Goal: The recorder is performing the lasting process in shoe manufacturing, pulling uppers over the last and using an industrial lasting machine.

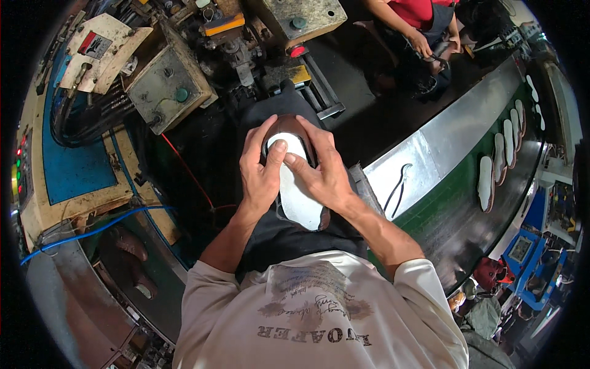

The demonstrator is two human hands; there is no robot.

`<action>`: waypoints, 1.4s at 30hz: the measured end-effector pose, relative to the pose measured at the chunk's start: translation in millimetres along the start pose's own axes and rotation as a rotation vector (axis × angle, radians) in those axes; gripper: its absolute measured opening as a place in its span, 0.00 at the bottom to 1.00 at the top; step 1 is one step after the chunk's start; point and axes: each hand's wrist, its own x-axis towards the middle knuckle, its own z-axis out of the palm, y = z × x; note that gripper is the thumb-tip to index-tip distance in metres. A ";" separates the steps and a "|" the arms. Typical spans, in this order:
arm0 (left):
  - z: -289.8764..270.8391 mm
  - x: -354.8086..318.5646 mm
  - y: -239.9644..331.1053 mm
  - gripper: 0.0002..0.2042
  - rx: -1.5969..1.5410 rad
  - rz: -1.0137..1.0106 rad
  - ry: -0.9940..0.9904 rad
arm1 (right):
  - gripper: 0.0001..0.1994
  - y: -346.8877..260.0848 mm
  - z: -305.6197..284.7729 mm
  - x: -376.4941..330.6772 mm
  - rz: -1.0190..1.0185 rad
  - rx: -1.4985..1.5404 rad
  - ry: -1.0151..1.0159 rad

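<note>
A brown shoe upper (286, 125) rests over my lap, its underside turned up. A white insole (299, 195) covers most of that underside. My left hand (262, 165) wraps the left side of the shoe, its thumb pressing on the white surface. On the opposite side my right hand (319, 166) grips it the same way, the thumb tip close to the left one. Both sets of fingers curl round the brown edge at the far end, partly hidden beneath it.
Machinery with a grey metal box (169, 89) stands ahead on the left. Pincers (399, 187) lie on the metal ledge (430, 147) at right. Beyond it, several white-bottomed shoes (486, 178) line a conveyor. Brown shoes (132, 246) lie lower left. A co-worker (424, 37) handles a shoe at upper right.
</note>
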 end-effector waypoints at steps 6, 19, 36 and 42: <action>-22.8 4.3 -7.8 0.26 -0.197 -0.118 -0.096 | 0.41 16.6 -22.7 4.0 0.111 0.385 -0.204; -8.3 14.3 -25.0 0.31 -0.597 -0.285 -0.230 | 0.46 20.0 -45.5 37.0 0.042 0.215 -0.409; 34.3 0.8 -33.7 0.23 -0.377 -0.355 -0.103 | 0.42 61.9 -44.6 27.5 0.316 0.458 -0.310; 41.5 11.2 -36.5 0.27 -0.296 -0.453 -0.164 | 0.42 78.4 -26.8 14.7 0.413 0.546 -0.184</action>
